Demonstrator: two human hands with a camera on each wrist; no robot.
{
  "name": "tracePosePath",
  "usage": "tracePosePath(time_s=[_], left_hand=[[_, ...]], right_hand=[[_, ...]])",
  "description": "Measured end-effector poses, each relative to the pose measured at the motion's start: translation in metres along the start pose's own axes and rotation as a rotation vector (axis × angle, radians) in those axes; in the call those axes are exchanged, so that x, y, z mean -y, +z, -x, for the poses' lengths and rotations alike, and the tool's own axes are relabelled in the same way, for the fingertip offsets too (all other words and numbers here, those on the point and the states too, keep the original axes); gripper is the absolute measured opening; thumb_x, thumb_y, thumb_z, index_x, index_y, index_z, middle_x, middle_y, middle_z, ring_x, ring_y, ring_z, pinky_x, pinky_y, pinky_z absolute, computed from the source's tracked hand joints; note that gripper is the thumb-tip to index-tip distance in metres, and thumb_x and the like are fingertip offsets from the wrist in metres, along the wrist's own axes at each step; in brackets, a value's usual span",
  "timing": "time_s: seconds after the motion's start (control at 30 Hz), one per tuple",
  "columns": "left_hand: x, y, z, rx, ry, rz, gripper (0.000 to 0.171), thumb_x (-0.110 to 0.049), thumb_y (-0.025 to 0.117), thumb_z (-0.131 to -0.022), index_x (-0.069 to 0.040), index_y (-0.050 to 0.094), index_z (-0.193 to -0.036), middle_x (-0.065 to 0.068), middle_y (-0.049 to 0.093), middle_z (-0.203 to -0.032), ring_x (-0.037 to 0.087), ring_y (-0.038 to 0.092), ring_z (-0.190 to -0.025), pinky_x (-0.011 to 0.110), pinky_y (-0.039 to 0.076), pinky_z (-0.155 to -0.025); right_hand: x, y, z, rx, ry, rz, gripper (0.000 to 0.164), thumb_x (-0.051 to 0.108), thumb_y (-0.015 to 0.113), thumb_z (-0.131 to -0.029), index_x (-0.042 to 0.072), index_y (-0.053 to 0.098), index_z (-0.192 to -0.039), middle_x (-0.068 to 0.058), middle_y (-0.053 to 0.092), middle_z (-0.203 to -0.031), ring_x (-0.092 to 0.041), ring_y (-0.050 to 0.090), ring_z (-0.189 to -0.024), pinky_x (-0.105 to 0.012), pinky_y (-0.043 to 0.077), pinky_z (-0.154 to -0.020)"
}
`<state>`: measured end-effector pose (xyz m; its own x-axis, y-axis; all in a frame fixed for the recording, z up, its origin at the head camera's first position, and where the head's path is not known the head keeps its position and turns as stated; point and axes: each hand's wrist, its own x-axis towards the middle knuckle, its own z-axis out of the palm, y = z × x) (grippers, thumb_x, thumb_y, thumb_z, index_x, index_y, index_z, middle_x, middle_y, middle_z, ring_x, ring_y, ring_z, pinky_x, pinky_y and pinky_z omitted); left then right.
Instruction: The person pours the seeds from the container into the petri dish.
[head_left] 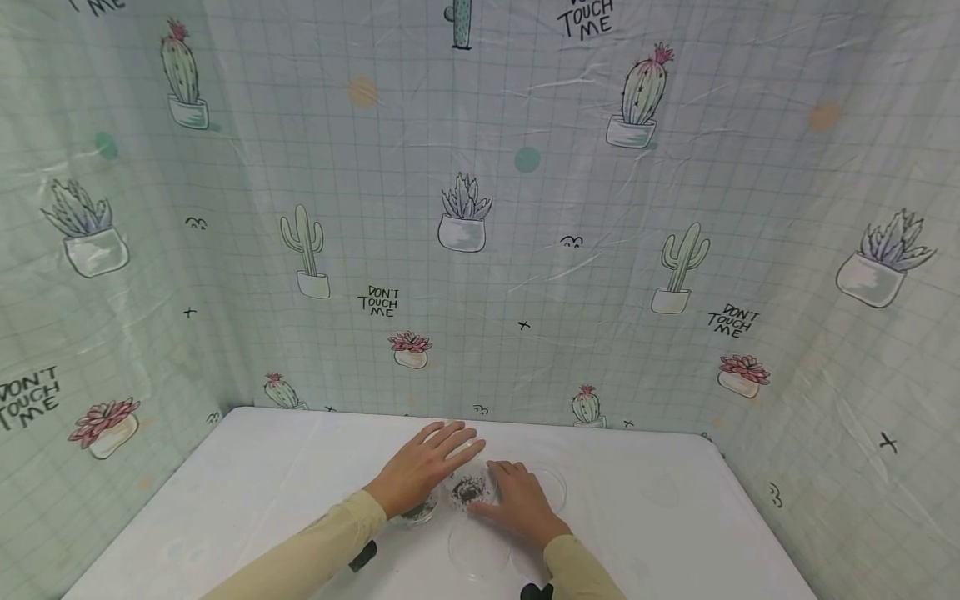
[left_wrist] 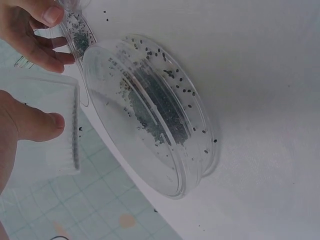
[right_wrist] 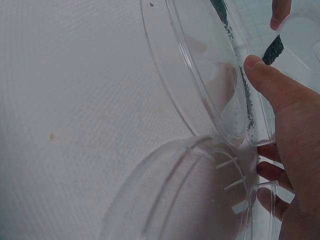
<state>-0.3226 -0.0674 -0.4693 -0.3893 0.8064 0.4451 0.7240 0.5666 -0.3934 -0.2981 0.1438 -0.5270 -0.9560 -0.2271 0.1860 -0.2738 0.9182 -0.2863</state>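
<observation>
My left hand (head_left: 423, 467) holds a clear plastic container (left_wrist: 50, 135) above the dishes, its thumb (left_wrist: 42, 125) flat on the wall. Dark seed-like grains (right_wrist: 273, 50) show inside that container in the right wrist view. My right hand (head_left: 521, 500) grips a clear petri dish (head_left: 459, 502) at its rim, thumb on the near side and fingers on the far side. Dark grains (head_left: 469, 490) lie scattered in this dish. Under the left wrist stands another petri dish (left_wrist: 150, 115) with a heap of the same grains, partly hidden by the forearm in the head view.
One clear round dish (head_left: 480, 557) lies in front of the right hand and another (head_left: 555, 487) behind it to the right. A few loose grains (left_wrist: 105, 16) dot the white table (head_left: 645, 517). A cactus-print curtain (head_left: 465, 333) surrounds the table's back and sides.
</observation>
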Motion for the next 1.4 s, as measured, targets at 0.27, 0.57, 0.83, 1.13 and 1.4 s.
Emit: tracePosePath(time_s=[0.27, 0.57, 0.83, 1.13, 1.4], left_hand=[[0.000, 0.000, 0.000, -0.005, 0.006, -0.023, 0.082, -0.018, 0.073, -0.076, -0.025, 0.029, -0.143, -0.002, 0.038, -0.144, 0.018, 0.034, -0.135, 0.040, 0.032, -0.111], [-0.001, 0.003, 0.003, -0.014, -0.111, 0.012, 0.086, -0.012, 0.074, -0.073, -0.023, 0.027, -0.144, -0.002, 0.039, -0.142, 0.018, 0.035, -0.133, 0.039, 0.034, -0.109], [0.001, 0.004, 0.009, -0.056, -0.199, 0.065, 0.090, -0.014, 0.077, -0.067, -0.019, 0.029, -0.143, 0.001, 0.041, -0.141, 0.020, 0.037, -0.131, 0.040, 0.036, -0.106], [0.004, 0.005, 0.018, -0.074, -0.312, 0.131, 0.107, -0.022, 0.086, -0.055, -0.018, 0.026, -0.144, 0.001, 0.038, -0.141, 0.018, 0.034, -0.131, 0.040, 0.034, -0.106], [0.008, 0.005, 0.025, -0.098, -0.376, 0.164, 0.108, -0.024, 0.085, -0.057, -0.019, 0.023, -0.145, 0.002, 0.036, -0.141, 0.020, 0.034, -0.131, 0.044, 0.035, -0.106]], right_hand=[[-0.001, 0.002, -0.001, 0.009, 0.002, 0.010, 0.090, 0.075, 0.053, -0.068, 0.012, 0.048, -0.131, -0.005, 0.054, -0.128, -0.026, 0.049, -0.117, -0.046, 0.043, -0.096], [-0.001, 0.002, -0.002, 0.008, -0.001, 0.022, 0.089, 0.074, 0.053, -0.069, 0.012, 0.047, -0.131, -0.004, 0.054, -0.128, -0.025, 0.049, -0.116, -0.045, 0.043, -0.096], [0.000, 0.002, -0.002, 0.003, 0.007, 0.014, 0.088, 0.074, 0.055, -0.068, 0.012, 0.049, -0.130, -0.005, 0.055, -0.127, -0.025, 0.050, -0.115, -0.045, 0.044, -0.096], [0.000, 0.002, -0.002, 0.002, 0.005, 0.010, 0.088, 0.073, 0.056, -0.068, 0.012, 0.048, -0.130, -0.005, 0.054, -0.127, -0.026, 0.050, -0.114, -0.046, 0.043, -0.096], [0.001, 0.002, -0.001, 0.002, 0.002, 0.017, 0.087, 0.073, 0.055, -0.068, 0.012, 0.048, -0.130, -0.005, 0.054, -0.127, -0.027, 0.050, -0.115, -0.047, 0.044, -0.095]])
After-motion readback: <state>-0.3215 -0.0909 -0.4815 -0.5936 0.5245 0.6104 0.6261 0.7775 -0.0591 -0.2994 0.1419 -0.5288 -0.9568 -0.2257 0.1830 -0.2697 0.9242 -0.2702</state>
